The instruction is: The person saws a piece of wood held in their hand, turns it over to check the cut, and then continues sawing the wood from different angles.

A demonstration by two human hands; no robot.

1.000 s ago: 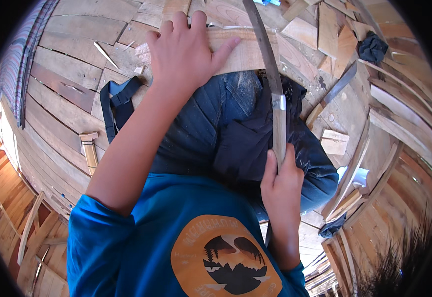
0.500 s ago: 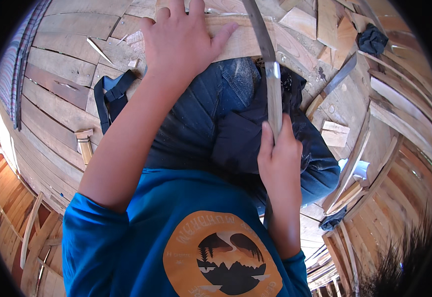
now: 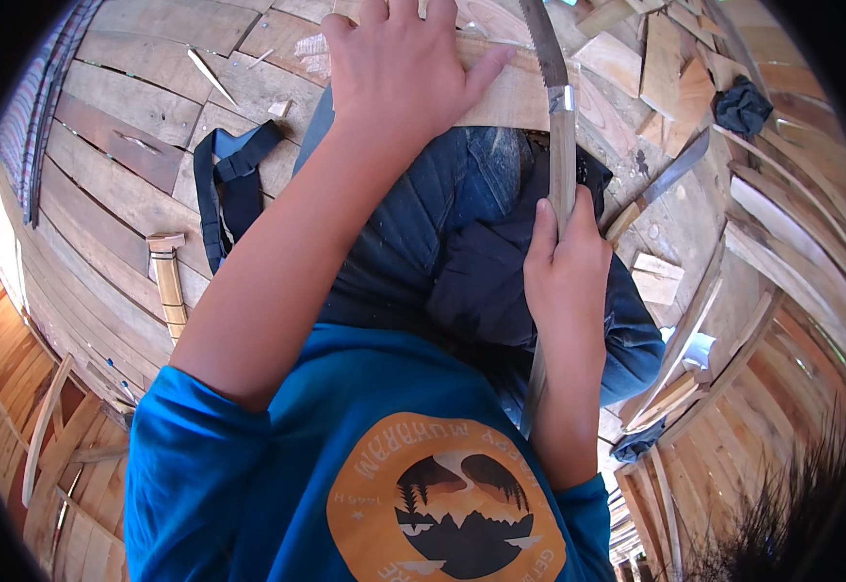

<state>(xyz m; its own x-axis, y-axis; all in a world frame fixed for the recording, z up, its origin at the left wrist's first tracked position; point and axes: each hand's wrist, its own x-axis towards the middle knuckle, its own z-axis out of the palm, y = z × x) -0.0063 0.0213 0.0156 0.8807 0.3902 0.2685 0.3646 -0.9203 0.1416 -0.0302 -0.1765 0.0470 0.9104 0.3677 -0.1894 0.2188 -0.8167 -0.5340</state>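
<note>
My left hand (image 3: 399,82) lies flat with fingers spread on a pale wooden board (image 3: 505,102), its thumb pointing right. The board rests across my lap at the top of the view; its far part is cut off. My right hand (image 3: 569,262) is closed around the long wooden handle (image 3: 562,150) of a saw. A metal collar joins that handle to the narrow toothed blade (image 3: 546,48), which runs up past the board's right end, teeth facing left. Whether the teeth touch the board I cannot tell. The handle's rear end passes beneath my right forearm.
A long knife (image 3: 673,170) with a wooden handle lies on the plank floor at right, among wood offcuts (image 3: 609,64) and strips. A crumpled black bag (image 3: 743,105) is beyond it. At left are a dark strap (image 3: 237,184) and a banded wooden piece (image 3: 168,281).
My right hand has pushed the saw forward, away from my body. My left hand stays spread on the board. The whole view has shifted slightly.
</note>
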